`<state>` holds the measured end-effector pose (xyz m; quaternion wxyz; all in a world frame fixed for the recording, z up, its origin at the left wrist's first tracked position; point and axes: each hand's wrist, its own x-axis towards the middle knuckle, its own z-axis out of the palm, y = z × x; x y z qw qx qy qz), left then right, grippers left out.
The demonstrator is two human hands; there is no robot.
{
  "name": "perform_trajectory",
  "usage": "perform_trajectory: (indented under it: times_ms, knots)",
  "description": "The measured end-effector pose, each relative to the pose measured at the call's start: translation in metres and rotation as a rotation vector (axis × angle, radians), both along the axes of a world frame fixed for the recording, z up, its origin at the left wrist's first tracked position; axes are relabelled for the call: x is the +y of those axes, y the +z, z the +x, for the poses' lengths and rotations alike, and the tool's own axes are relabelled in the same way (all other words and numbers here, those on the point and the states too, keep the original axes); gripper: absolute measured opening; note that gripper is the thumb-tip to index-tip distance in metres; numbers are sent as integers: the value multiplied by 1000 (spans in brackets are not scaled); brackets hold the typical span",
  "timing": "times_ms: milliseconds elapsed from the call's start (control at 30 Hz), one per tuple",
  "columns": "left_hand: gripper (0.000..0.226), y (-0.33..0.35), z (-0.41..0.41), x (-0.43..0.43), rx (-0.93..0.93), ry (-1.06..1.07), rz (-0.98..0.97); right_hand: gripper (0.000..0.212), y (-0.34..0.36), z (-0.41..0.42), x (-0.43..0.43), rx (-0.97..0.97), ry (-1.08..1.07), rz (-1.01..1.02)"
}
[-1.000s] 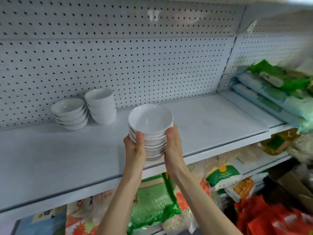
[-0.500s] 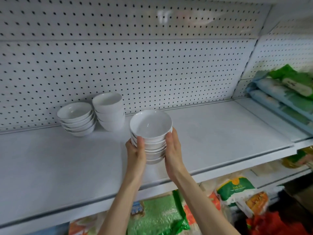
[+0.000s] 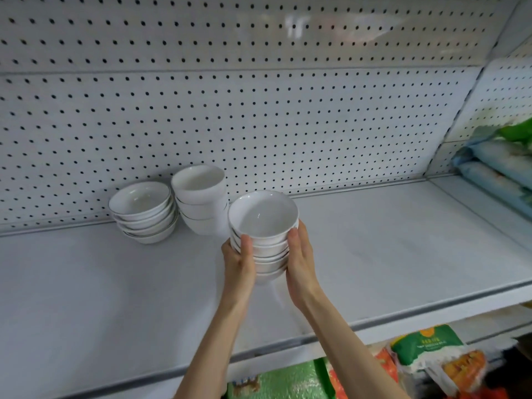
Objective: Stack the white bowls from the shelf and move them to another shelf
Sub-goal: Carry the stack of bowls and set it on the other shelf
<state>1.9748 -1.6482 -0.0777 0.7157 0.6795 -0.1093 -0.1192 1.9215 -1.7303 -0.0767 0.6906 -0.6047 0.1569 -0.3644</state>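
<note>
I see the held stack (image 3: 263, 234) of white bowls further in over the shelf (image 3: 388, 254) than half a second ago, and its rim now overlaps the tall stack (image 3: 201, 197) in my view, where there was a gap before. The grip is unchanged: the left hand (image 3: 239, 263) and right hand (image 3: 300, 260) clasp the held stack from opposite sides, thumbs toward me and fingers wrapped round the far side.

Just left of the held stack and behind it stands the tall stack of 3 bowls. Further left is the low stack (image 3: 142, 211) of shallower bowls. Both stand against the pegboard (image 3: 259, 125). Well right of the held stack, pale blue bags (image 3: 501, 171) lie piled, cut off by the frame edge. Below it, under the shelf, I make out a green packet (image 3: 282, 381) and a green-and-white bag (image 3: 426, 347).

I cannot tell whether the held stack's base touches the shelf, because the hands and a blurred streak hide it. The fingertips are hidden behind the bowls.
</note>
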Motion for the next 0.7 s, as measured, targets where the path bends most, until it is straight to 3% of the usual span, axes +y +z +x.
perform_trajectory:
  times_ms: [300, 500, 600, 700]
  knots:
    - [107, 3, 33, -22, 28, -51, -38, 67, -3, 32, -28, 37, 71, 35]
    - [111, 12, 47, -32, 10, -98, 7, 70, 4, 42, -52, 175, 134, 0]
    - [116, 9, 49, -24, 95, -107, 70, 72, 1, 32, -54, 229, 161, 95]
    - [118, 12, 45, -12, 188, -217, -37, 71, 4, 18, -46, 252, 256, 118]
